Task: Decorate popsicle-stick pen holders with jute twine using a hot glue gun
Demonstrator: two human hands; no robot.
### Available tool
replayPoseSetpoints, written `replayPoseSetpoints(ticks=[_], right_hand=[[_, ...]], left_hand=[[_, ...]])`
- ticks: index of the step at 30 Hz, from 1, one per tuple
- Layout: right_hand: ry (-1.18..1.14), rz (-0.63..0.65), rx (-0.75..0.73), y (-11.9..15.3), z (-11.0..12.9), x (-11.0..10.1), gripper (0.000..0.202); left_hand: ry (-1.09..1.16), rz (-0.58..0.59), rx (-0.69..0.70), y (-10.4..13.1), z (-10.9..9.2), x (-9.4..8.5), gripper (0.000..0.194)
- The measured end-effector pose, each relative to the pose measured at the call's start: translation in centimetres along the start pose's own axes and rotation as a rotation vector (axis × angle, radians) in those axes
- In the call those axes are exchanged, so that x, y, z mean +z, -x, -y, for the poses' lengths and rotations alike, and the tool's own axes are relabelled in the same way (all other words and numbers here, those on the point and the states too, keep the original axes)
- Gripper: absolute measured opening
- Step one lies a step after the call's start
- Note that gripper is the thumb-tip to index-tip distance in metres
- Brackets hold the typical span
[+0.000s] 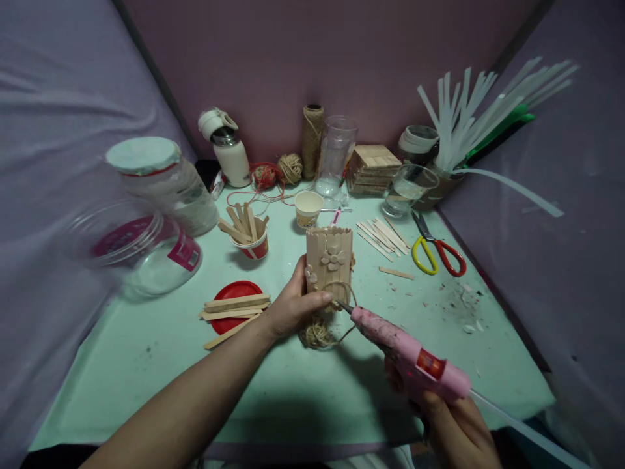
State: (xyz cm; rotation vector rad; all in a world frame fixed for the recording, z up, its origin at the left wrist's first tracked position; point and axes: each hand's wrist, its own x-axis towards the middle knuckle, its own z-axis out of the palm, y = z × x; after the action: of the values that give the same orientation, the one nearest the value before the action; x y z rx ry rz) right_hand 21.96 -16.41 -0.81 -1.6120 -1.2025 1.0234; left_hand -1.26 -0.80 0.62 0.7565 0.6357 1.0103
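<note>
My left hand (299,305) grips a small holder made of wooden craft sticks (327,257), upright, with flower shapes on its sides. A strand of jute twine (317,333) runs across its lower part, and the rest lies bundled below. In my right hand (446,413) is a pink glue gun (410,358), with a clear glue stick trailing out of its back end. The gun's nozzle points left at the bottom edge of the holder, right by my left thumb. Whether the tip touches the wood I cannot tell.
Left are craft sticks on a red lid (237,286), a paper cup of sticks (252,244) and clear plastic jars (170,260). Scissors (434,251) and thin sticks (381,236) lie right. Behind stand a twine spool (312,140), a tall glass (334,156) and glue sticks (459,130).
</note>
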Motion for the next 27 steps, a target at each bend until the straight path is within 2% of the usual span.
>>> replayPoseSetpoints(ticks=[5, 11, 15, 21, 27], right_hand=[[0.049, -0.06, 0.113, 0.4, 0.2, 0.4, 0.05], [0.064, -0.029, 0.065, 0.2, -0.1, -0.1, 0.055], [0.102, -0.019, 0.061, -0.1, 1.4, -0.1, 0.053], [0.04, 0.085, -0.096, -1.6, 5.2, 1.1, 0.044], [0.079, 0.091, -0.216, -2.2, 6.1, 1.7, 0.046]], left_hand=[[-0.041, -0.007, 0.026, -0.1, 0.2, -0.3, 0.07], [-0.142, -0.019, 0.08, -0.3, 0.4, -0.7, 0.078], [-0.242, -0.043, 0.107, -0.4, 0.2, -0.5, 0.083], [-0.291, -0.034, 0.143, -0.4, -0.1, -0.4, 0.079], [-0.345, -0.046, 0.15, -0.5, -0.1, -0.5, 0.079]])
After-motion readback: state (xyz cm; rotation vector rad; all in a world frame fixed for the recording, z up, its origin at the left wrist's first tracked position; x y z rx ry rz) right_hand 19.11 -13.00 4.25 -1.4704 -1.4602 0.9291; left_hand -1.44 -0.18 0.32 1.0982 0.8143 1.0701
